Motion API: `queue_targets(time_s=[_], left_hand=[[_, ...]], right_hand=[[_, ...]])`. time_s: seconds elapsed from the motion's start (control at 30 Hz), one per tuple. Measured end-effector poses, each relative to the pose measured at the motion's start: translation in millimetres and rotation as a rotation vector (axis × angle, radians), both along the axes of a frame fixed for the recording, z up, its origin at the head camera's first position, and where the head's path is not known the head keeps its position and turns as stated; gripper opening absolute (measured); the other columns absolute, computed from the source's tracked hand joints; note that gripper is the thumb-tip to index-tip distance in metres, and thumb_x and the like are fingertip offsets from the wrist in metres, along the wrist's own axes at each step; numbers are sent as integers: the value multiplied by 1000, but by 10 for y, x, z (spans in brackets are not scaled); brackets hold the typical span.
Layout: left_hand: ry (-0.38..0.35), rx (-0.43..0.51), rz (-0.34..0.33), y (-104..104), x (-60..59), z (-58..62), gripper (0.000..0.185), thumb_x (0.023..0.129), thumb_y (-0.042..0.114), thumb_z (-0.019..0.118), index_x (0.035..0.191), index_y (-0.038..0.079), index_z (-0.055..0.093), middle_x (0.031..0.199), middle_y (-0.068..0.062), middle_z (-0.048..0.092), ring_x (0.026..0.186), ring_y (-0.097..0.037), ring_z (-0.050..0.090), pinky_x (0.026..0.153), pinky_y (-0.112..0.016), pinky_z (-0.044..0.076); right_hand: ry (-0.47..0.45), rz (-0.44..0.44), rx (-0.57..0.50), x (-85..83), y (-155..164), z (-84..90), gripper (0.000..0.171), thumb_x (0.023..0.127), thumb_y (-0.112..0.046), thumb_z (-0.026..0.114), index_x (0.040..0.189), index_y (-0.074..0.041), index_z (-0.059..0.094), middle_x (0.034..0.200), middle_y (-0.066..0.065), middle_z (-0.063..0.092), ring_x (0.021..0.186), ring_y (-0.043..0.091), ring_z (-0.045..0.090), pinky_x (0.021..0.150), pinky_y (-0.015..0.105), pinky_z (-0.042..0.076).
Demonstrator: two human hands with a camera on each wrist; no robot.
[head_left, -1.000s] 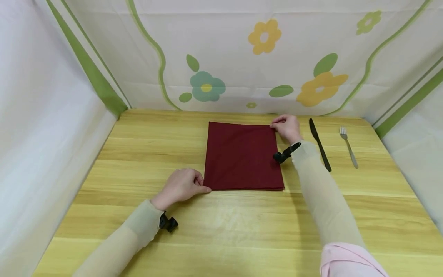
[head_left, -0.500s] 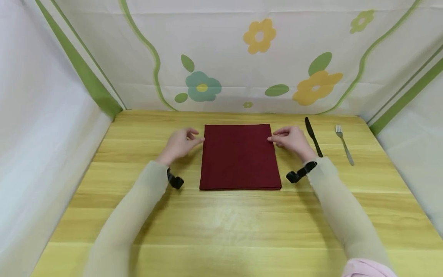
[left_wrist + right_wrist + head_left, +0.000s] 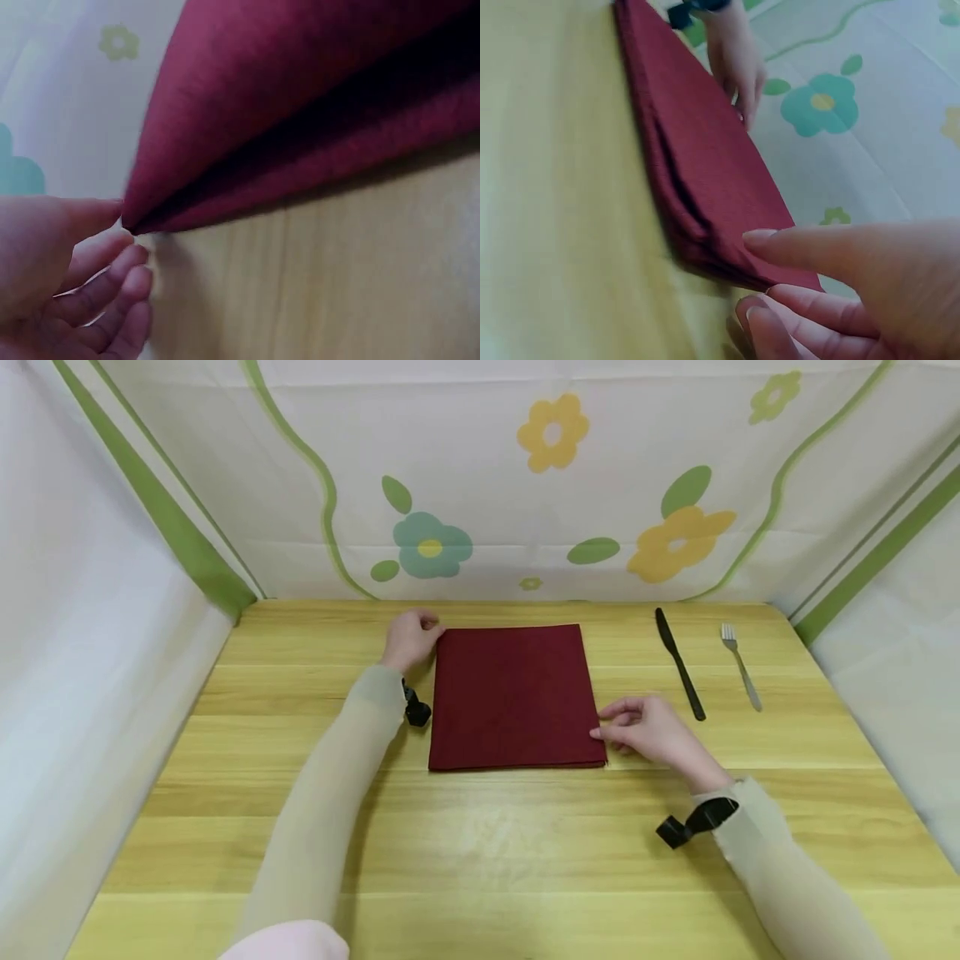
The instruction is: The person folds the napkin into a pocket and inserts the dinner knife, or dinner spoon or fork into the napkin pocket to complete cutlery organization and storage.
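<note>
**Folded napkin: corner alignment in progress**

The left hand point(image 3: 408, 639) pinches the far-left corner of the folded maroon napkin point(image 3: 512, 697), lifting its top layer slightly. The napkin lies flat at the centre of the wooden table point(image 3: 480, 852). The right hand point(image 3: 652, 733) rests fingertips on the near-right edge, fingers loosely extended, holding nothing. Judged step: squaring layers. Next: a matching grip at right. The knife point(image 3: 678, 662) and fork point(image 3: 741, 666) lie apart to the right.
</note>
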State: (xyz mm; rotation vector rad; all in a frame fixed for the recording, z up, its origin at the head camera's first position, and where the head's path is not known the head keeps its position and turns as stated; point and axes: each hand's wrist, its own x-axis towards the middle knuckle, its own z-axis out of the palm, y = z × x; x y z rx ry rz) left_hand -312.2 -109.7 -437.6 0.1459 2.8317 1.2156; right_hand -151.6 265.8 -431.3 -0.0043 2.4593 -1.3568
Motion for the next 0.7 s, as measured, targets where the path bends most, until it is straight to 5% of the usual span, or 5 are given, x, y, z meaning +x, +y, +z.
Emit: queue_targets(time_s=[0.23,0.47,0.6,0.7], left_hand=[[25,-28,46,66,-60,-64,16,100,15,67,107,5,78,108,-12,73,98,-26,67,85,-39,55],[55,-41,40,70,-62,-78,16,100,13,67,109,4,77,107,-13,72,97,-26,67,84,-39,55],[103,-25,-21,11,9,-22,27,101,16,66,124,1,70,116,-16,68,105,-29,63,90,-43,52],[173,-32,-135,-67,151,88,34,102,20,65,130,2,66,124,-16,64,113,-32,58,96,-46,48]], right_hand=[[5,18,8,220,-15,-4,43,90,-17,80,122,6,64,85,11,70,70,24,67,62,34,59],[52,41,26,244,-5,-30,45,89,-16,80,126,4,63,85,9,70,68,24,66,60,34,58],[179,35,73,269,26,-35,48,89,-23,83,127,-1,65,92,7,71,77,23,68,64,31,57],[310,28,93,296,44,-20,44,88,-25,84,124,-4,69,106,7,72,91,24,70,73,32,59]])
